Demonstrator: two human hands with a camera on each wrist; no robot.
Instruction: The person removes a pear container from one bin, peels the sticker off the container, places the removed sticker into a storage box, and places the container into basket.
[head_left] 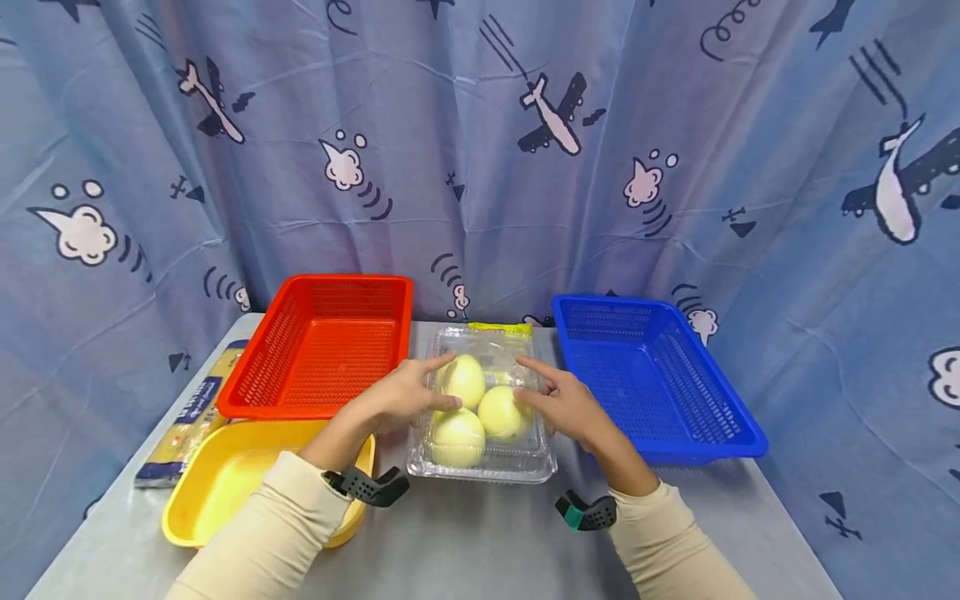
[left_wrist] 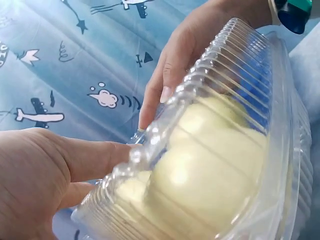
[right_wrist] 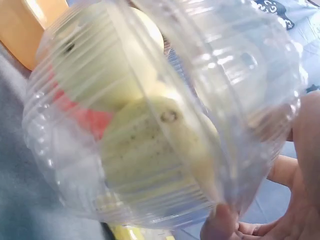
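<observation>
Between the two hands is a clear plastic clamshell box point(head_left: 517, 463) with ridged walls. Inside it sit three round, pale yellow-green fruits point(head_left: 458, 437), two side by side lower down and one above them. My left hand point(head_left: 405, 392) grips the box's left side, thumb and forefinger over the lid. On the opposite side my right hand point(head_left: 558, 402) grips it likewise, its thumb pressed to the plastic in the right wrist view. The box point(left_wrist: 287, 150) looks shut in the left wrist view. The hands' lower fingers are partly hidden behind it.
A red basket point(head_left: 330, 412) stands back left, with a yellow basin point(head_left: 217, 483) in front of it. A blue-and-yellow packet point(head_left: 191, 421) lies at the far left. On the right is a blue basket point(head_left: 637, 383). Something yellow point(head_left: 510, 328) shows behind the box, before the curtain point(head_left: 465, 167).
</observation>
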